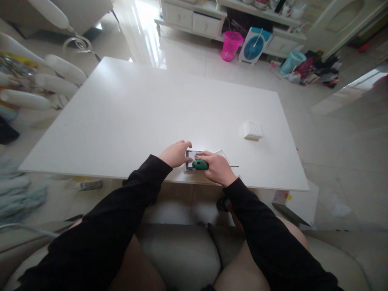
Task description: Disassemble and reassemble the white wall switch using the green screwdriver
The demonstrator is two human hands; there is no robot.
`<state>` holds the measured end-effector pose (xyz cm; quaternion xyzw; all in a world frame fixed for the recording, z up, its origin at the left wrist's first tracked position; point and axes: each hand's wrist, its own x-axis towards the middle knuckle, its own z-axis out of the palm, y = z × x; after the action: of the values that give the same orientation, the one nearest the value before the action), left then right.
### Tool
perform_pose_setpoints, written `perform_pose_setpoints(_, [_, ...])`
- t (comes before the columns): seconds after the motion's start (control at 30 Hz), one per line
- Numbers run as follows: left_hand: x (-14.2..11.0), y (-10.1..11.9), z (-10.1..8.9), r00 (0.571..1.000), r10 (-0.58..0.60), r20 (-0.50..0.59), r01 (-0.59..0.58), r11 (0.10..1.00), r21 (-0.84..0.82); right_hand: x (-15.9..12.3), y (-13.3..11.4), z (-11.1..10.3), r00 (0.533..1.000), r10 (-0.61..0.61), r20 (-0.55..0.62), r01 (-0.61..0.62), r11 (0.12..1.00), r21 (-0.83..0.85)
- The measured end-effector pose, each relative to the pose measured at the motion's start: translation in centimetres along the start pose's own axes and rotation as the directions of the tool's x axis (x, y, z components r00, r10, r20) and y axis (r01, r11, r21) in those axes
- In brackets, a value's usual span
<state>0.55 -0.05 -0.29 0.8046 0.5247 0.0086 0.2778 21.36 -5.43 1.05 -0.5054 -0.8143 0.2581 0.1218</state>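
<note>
My right hand (218, 167) is closed on a screwdriver with a green and black handle (201, 164). Its handle points left, and a thin metal shaft (234, 166) shows on the hand's other side. Under the handle and the right fingertips lies a small flat rectangular item (190, 154) with a dark border and a pale face; its kind is unclear. My left hand (175, 154) grips this item's left end, thumb on the near part and fingers at the far corner. A pale thin plate or frame (223, 155) is partly hidden behind my right hand.
Both hands work near the front edge of a white table (145, 109). A white socket box (252, 130) stands on its right side. Beyond are a pink basket (232, 45), a blue and white fan (254, 45) and a low cabinet (207, 25). A sofa (178, 250) is below me.
</note>
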Motion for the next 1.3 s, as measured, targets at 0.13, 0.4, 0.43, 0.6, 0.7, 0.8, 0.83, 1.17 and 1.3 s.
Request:
perform_pose_setpoints(0.13, [0.4, -0.5, 0.6, 1.000, -0.011, 0.018, 0.011, 1.000, 0.015, -0.4, -0.6, -0.1, 0.987, -0.006, 0.161, 0.036, 0.982, -0.184])
perform_pose_setpoints(0.4, [0.5, -0.3, 0.9, 0.999, -0.042, -0.031, 0.041, 0.999, -0.019, -0.4, -1.4, 0.0, 0.979, -0.003, 0.205, 0.062, 0.956, -0.286])
perform_pose_setpoints(0.43, [0.4, -0.2, 0.8, 0.998, -0.046, -0.037, 0.045, 0.999, -0.028, -0.4, -1.5, 0.1, 0.979, 0.000, 0.205, 0.061, 0.955, -0.289])
perform_pose_setpoints(0.6, [0.2, 0.3, 0.7, 0.997, -0.059, -0.059, 0.058, 0.998, -0.011, -0.4, -1.9, 0.4, 0.981, 0.027, 0.193, 0.028, 0.960, -0.279])
perform_pose_setpoints(0.7, [0.0, 0.7, 0.6, 0.996, -0.073, -0.059, 0.073, 0.997, -0.004, -0.3, -2.0, 0.4, 0.982, 0.036, 0.186, 0.017, 0.961, -0.274])
perform_pose_setpoints(0.8, [-0.1, 1.0, 0.5, 0.994, -0.095, -0.058, 0.094, 0.996, -0.008, -0.3, -1.9, 0.4, 0.983, 0.033, 0.182, 0.018, 0.963, -0.270])
perform_pose_setpoints(0.83, [-0.1, 1.1, 0.4, 0.993, -0.099, -0.056, 0.099, 0.995, -0.009, -0.3, -1.9, 0.5, 0.983, 0.030, 0.180, 0.020, 0.963, -0.270])
perform_pose_setpoints(1.17, [0.1, 0.9, 0.4, 0.995, -0.088, -0.046, 0.089, 0.996, 0.013, -0.3, -1.8, 0.8, 0.983, 0.040, 0.180, 0.015, 0.956, -0.293])
perform_pose_setpoints(1.3, [0.3, 0.6, 0.1, 0.990, -0.139, 0.004, 0.139, 0.990, -0.020, -0.5, -1.9, 0.5, 0.981, 0.026, 0.190, 0.035, 0.949, -0.314])
